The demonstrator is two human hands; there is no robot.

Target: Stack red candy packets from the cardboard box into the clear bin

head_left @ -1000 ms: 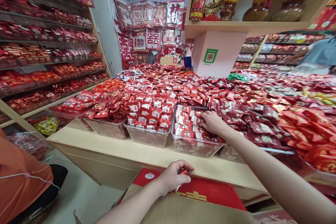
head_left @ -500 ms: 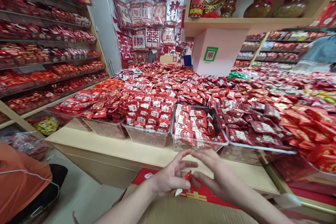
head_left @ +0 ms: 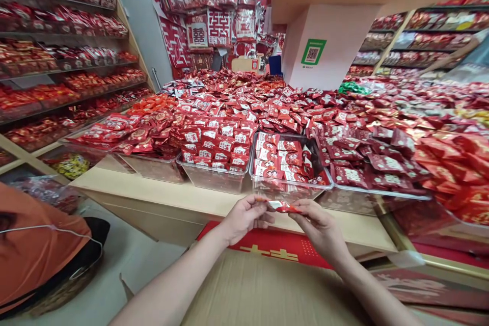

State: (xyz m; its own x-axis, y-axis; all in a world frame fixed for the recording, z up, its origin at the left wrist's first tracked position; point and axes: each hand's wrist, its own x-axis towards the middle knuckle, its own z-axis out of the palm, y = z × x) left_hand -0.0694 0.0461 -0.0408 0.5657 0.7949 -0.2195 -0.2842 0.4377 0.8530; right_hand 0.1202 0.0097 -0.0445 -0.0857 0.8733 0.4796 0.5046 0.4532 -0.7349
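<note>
A small red and white packet (head_left: 283,207) is stretched level between my two hands, in front of the clear bins. My left hand (head_left: 246,218) pinches its left end between thumb and fingers. The right end is gripped by the fingertips of my right hand (head_left: 319,224). Just behind the hands stands a clear bin (head_left: 288,182) with red and white packets in rows and a dark gap at its right side. Below the hands lie a red printed box (head_left: 267,244) and a brown cardboard surface (head_left: 263,285).
More clear bins (head_left: 216,178) of red packets line the wooden counter edge (head_left: 153,186). Shelves of packets (head_left: 69,61) rise at the left. A person in orange (head_left: 34,239) is at the lower left. Another person's arm (head_left: 454,56) reaches in at the far right.
My hands have moved apart, and my right hand now grips the packet's right end. The packet has turned from slanting to level. The view has tilted down.
</note>
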